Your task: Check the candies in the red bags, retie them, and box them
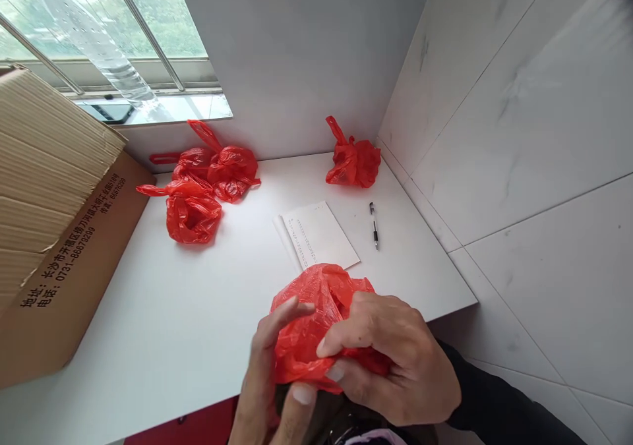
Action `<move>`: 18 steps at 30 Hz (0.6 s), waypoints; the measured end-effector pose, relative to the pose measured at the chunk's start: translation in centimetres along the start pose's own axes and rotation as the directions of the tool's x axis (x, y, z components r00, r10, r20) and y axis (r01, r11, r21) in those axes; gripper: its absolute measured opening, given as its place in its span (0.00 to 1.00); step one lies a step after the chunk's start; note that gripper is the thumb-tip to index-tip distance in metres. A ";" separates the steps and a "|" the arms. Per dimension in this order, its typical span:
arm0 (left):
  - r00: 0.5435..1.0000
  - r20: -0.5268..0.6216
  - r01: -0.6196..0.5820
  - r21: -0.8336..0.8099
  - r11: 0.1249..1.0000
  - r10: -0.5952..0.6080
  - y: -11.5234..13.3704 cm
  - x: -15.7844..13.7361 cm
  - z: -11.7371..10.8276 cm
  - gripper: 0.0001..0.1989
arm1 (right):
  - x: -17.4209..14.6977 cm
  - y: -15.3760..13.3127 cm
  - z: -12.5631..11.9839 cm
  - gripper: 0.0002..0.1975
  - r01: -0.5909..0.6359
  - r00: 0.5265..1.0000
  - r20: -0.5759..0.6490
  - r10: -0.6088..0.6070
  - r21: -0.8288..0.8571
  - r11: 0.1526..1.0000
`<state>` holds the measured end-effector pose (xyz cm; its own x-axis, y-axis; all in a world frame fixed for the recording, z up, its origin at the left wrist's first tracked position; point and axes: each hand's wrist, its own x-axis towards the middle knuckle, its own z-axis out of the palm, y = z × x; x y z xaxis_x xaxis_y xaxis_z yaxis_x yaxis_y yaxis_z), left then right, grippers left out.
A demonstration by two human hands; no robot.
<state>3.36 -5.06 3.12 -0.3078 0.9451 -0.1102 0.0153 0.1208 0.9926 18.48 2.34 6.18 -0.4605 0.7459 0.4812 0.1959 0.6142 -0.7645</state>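
A crumpled red plastic bag [309, 339] is held up at the front edge of the white table. My right hand [395, 359] pinches its near rim between thumb and forefinger. Along the bag's left side, my left hand [274, 366] curves with thumb and fingers apart, the forefinger lying over the plastic. What the bag contains, if anything, is hidden. Just beyond it lies a notebook [321, 234] open at a page with lines of small writing, its lower part covered by the bag. A black-and-clear pen [374, 226] rests to the right of the notebook.
Three red bags [194, 215] sit bunched at the table's back left; another red bag [353, 163] stands in the back right corner. A large cardboard box [93, 234] occupies the left side. On the windowsill are a water bottle [106, 49] and a dark flat device [111, 113]. Tiled wall [534, 168] borders the right.
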 end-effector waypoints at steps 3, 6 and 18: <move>0.964 0.253 -0.097 0.034 0.995 0.085 -0.5 1.0 -0.6 0.15 | 0.2 -0.5 -0.4 0.06 -0.042 0.999 -0.009 0.043 0.052 0.998; 0.971 0.239 0.013 -0.118 0.993 0.016 -0.9 1.6 -1.3 0.12 | 0.1 -0.7 -1.1 0.08 -0.183 0.980 -0.056 0.191 0.129 0.975; 0.971 0.086 0.234 -0.168 0.958 -0.222 1.7 1.1 -0.3 0.23 | 0.5 -2.7 -1.4 0.05 -0.270 0.947 -0.119 0.298 0.204 0.941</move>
<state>2.78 -3.93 4.66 -0.2202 0.9171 -0.3323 -0.2169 0.2861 0.9333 18.95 1.47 9.08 -0.2743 0.9203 0.2790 0.1320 0.3234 -0.9370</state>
